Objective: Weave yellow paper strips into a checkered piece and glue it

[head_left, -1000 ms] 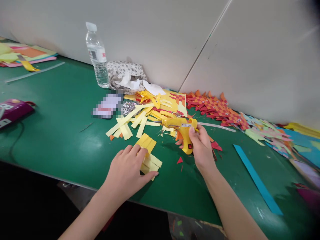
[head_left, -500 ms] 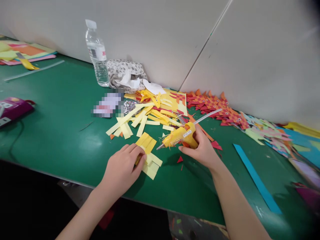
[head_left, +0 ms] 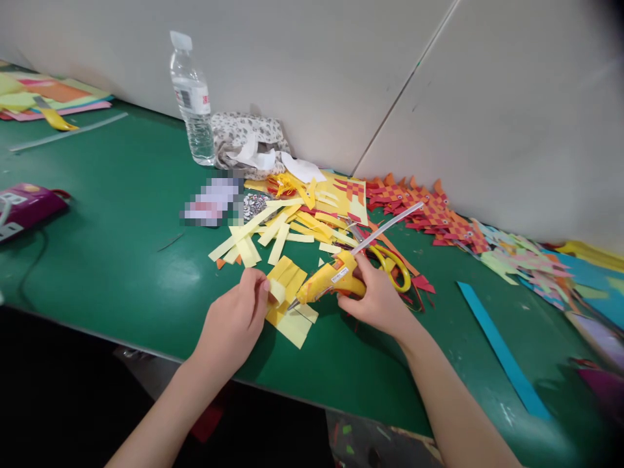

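Note:
My right hand (head_left: 377,300) grips a yellow glue gun (head_left: 329,281) with a clear glue stick (head_left: 387,227) poking out of its back. Its nozzle points left and down at a woven piece of yellow paper strips (head_left: 288,300) on the green table (head_left: 121,247). My left hand (head_left: 236,322) pinches and lifts one strip end of that woven piece, right by the nozzle tip. Yellow-handled scissors (head_left: 392,263) lie just behind my right hand.
Loose yellow strips (head_left: 266,231) are scattered behind the woven piece. A water bottle (head_left: 192,97) and patterned cloth (head_left: 246,140) stand by the wall. Woven red-orange paper fish (head_left: 424,211) lie at the right, a blue strip (head_left: 502,354) nearer. A purple power strip (head_left: 24,205) sits at the left.
My right hand picked the glue gun up off the table and swung its nozzle left and down to the woven piece, uncovering the scissors. My left hand went from pressing flat to pinching a strip end.

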Motion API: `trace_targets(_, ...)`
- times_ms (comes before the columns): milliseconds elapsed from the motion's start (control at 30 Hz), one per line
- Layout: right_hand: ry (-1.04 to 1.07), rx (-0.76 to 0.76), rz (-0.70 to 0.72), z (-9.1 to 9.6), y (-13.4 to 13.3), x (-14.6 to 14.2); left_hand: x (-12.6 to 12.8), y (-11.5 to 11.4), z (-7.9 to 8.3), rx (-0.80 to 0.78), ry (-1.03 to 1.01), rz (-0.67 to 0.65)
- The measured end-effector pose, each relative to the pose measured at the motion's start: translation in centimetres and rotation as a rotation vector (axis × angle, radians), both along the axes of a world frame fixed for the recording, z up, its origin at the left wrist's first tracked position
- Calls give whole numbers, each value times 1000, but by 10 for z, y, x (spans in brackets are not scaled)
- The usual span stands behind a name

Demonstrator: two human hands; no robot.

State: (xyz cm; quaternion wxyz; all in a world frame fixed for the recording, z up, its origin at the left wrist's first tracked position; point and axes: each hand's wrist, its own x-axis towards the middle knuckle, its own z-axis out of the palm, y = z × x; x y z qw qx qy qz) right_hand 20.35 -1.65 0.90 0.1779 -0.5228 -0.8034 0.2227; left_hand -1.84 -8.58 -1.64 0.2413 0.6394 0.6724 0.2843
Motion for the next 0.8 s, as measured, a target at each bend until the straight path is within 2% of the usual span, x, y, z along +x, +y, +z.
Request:
trace_targets(433, -122, 81, 0, -4, 1, -1, -1, 1, -1, -19, 17, 6)
trace_targets(800, -74, 96, -28, 1, 1, 0, 0, 0, 2, -10, -13, 5)
